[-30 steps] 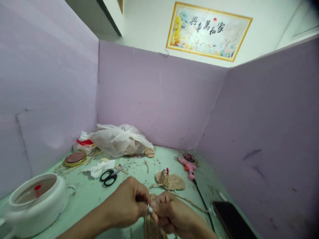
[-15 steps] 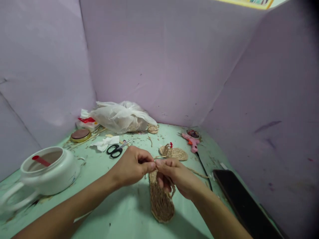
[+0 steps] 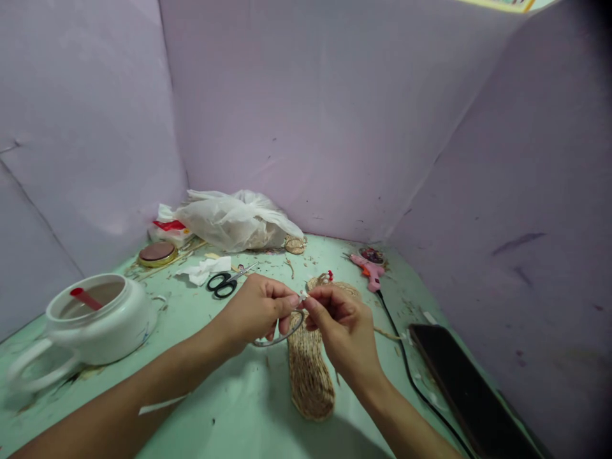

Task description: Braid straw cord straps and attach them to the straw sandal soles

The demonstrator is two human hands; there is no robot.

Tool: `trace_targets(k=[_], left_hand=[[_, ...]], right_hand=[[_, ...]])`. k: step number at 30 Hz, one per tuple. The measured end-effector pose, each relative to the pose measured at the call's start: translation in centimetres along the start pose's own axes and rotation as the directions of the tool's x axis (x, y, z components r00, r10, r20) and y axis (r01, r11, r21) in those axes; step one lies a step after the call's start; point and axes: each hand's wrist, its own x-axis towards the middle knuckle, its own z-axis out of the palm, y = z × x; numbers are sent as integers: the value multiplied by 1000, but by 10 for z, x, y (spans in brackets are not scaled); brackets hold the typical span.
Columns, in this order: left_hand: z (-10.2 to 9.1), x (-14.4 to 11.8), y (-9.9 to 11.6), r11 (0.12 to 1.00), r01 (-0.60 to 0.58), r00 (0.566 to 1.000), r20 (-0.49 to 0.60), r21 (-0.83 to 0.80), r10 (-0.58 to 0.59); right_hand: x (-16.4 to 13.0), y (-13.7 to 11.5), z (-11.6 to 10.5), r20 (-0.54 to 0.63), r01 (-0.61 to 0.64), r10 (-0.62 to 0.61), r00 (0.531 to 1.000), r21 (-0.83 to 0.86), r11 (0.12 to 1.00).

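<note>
Fingertips meet above the woven straw sole (image 3: pixel 310 376): left hand (image 3: pixel 255 309) and right hand (image 3: pixel 342 325) both pinch a small white bead (image 3: pixel 301 298), a thin cord (image 3: pixel 280 338) looping beneath. Threading looks underway; seating the bead wants a steady, fine pinch.

Counted on the green table (image 3: pixel 229 408): two woven straw soles, one (image 3: pixel 310 376) near under the hands and one (image 3: pixel 335 288) farther back. One pair of scissors (image 3: pixel 224 284), one pink glue gun (image 3: pixel 367 269), one white pot (image 3: pixel 95 319) at left, one plastic bag (image 3: pixel 236 220) at the far side, and one dark phone (image 3: pixel 466 398) at right. Two hands are present, left (image 3: pixel 255 309) and right (image 3: pixel 342 328).
</note>
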Motion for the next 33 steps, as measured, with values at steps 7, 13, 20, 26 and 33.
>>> trace_targets(k=[7, 13, 20, 26, 33], left_hand=[[3, -2, -3, 966, -119, 979, -134, 228, 152], [7, -4, -3, 987, -102, 986, -122, 124, 117], [8, -6, 2, 994, -78, 982, -166, 74, 90], [9, -5, -4, 951, -241, 937, -209, 194, 280], [13, -3, -6, 950, -198, 920, -288, 243, 266]], right_hand=[[-1, -4, 2, 94, -192, 178, 980, 162, 968], [3, 0, 0, 161, -243, 207, 965, 248, 938], [4, -7, -2, 235, -321, 249, 939, 346, 882], [6, -3, -4, 394, -497, 361, 845, 334, 801], [2, -1, 0, 106, -197, 177, 978, 215, 957]])
